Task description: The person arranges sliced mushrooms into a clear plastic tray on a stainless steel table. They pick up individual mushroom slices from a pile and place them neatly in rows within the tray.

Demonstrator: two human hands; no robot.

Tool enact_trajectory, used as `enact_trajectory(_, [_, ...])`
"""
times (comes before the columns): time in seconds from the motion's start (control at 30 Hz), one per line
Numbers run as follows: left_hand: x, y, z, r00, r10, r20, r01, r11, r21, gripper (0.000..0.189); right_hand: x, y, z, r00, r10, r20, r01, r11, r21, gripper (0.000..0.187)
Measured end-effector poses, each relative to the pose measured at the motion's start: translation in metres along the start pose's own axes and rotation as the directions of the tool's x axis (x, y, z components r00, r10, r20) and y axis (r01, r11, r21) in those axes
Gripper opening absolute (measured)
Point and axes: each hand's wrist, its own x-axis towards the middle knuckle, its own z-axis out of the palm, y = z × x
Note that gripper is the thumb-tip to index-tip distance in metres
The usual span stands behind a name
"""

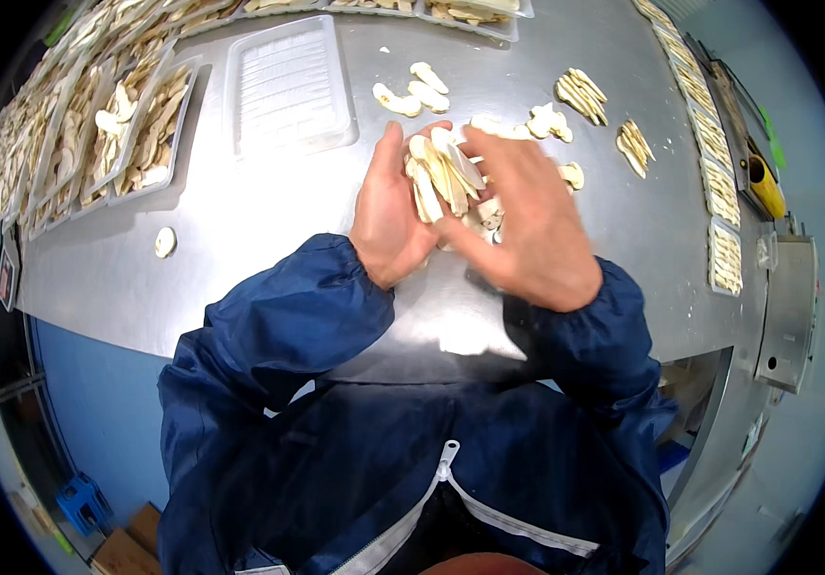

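My left hand (398,215) cradles a fanned bunch of pale mushroom slices (442,176) above a steel worktable. My right hand (531,208), blurred, curves around the bunch's right side with thumb and fingers apart; whether it grips any slice is hidden. More mushroom pieces (490,214) show between and under the hands, partly covered. Beyond the fingertips, several loose slices (428,97) lie flat on the metal. To the right rest a larger stacked bundle of slices (581,96) and a smaller bundle (635,147).
A transparent ribbed plastic tray (286,79) lies at upper left. Overlapping trays of slices (157,133) crowd the left side, with more trays (473,13) along the far side. A row of filled trays (725,257) lines the right edge. One round slice (165,242) lies at left.
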Motion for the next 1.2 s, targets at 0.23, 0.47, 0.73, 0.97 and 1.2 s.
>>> enact_trajectory(0.23, [0.015, -0.002, 0.010, 0.996, 0.087, 0.014, -0.088, 0.994, 0.061, 0.044, 0.008, 0.015, 0.022, 0.997, 0.078, 0.002, -0.078, 0.990, -0.121, 0.060])
enact_trajectory(0.47, [0.009, 0.003, 0.017, 0.993, 0.090, 0.079, -0.102, 0.981, 0.167, 0.050, 0.016, 0.034, 0.026, 0.992, 0.127, 0.010, -0.126, 0.987, -0.103, 0.051])
enact_trajectory(0.73, [-0.013, 0.031, -0.019, 0.992, 0.082, 0.093, -0.118, 0.854, 0.506, 0.059, 0.050, 0.116, 0.011, 0.997, 0.081, -0.013, -0.081, 0.949, -0.305, 0.044])
enact_trajectory(0.97, [-0.015, 0.067, -0.050, 0.803, 0.511, 0.307, -0.466, 0.217, 0.858, 0.043, 0.082, 0.188, 0.036, 0.994, 0.074, 0.077, -0.027, 0.872, -0.489, 0.047])
enact_trajectory(1.2, [-0.017, 0.115, -0.066, 0.716, 0.493, 0.494, -0.197, -0.536, 0.821, 0.036, 0.044, 0.154, -0.029, 0.989, 0.095, 0.109, -0.052, 0.937, -0.346, 0.054])
